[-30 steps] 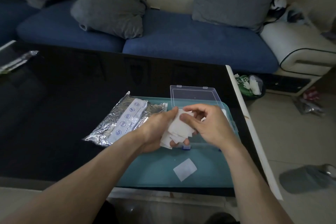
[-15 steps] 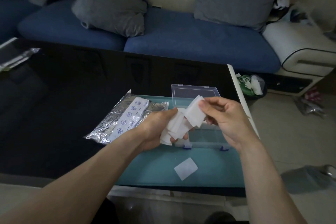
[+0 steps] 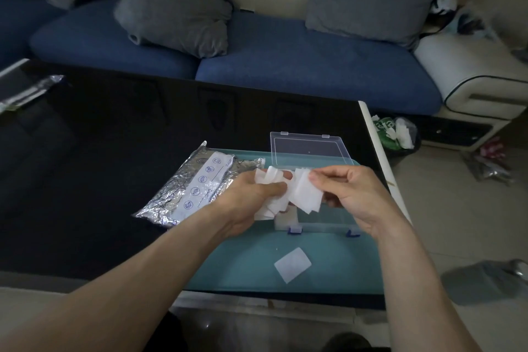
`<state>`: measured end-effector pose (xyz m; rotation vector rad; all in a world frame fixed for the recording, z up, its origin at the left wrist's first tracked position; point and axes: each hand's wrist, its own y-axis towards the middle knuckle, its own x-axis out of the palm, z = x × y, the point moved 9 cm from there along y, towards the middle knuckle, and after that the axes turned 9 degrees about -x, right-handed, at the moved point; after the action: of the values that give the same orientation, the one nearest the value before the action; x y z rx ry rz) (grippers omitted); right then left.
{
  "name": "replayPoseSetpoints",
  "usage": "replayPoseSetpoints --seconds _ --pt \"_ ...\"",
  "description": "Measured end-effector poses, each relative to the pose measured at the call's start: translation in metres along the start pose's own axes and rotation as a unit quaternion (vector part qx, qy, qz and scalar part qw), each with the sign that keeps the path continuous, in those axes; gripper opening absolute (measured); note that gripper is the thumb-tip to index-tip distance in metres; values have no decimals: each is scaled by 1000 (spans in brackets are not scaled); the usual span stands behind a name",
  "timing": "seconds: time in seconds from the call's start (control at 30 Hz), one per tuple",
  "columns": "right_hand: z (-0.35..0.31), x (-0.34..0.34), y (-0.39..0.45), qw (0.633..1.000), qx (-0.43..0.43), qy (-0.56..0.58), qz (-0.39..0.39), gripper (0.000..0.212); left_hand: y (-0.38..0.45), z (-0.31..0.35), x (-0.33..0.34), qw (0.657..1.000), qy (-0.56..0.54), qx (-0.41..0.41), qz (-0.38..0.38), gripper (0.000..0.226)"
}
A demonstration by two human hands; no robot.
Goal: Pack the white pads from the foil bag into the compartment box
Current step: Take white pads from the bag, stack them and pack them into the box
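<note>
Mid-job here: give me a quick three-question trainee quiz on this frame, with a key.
1. True or false: the box lid is open.
2. Where does the loose pad lie? A) in the box B) on the teal mat in front of the box C) on the foil bag
3. What does each hand grip?

Key:
1. True.
2. B.
3. The left hand grips a bunch of pads; the right hand pinches a few pads above the box.
</note>
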<state>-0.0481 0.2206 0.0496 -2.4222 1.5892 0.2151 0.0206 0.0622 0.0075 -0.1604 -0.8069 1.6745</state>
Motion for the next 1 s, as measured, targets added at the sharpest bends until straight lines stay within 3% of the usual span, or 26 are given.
replayPoseSetpoints --seconds 0.2,0.37,0.47,0.57,0.7,0.83,1.0 --pt "-3 16 -4 1000 -7 6 -12 11 2 -3 7 999 -36 -9 -9 15" --pt "-11 23 -3 990 -52 -129 4 25 -5 -2 22 991 -90 -17 -94 31" --pt "-13 24 -3 985 -65 -157 1 19 -2 -3 18 993 -90 -20 -77 33" --pt "-16 21 -2 982 -70 -177 0 12 3 -3 4 998 -67 -18 -6 28" --pt "-8 9 -2 992 -37 -114 -27 12 4 3 -8 998 -16 12 52 21" --pt "-11 -8 -1 998 -47 -37 -18 11 2 3 -3 998 40 27 41 15" --pt "-13 9 -4 994 -50 -13 -95 23 0 4 2 988 137 69 24 10"
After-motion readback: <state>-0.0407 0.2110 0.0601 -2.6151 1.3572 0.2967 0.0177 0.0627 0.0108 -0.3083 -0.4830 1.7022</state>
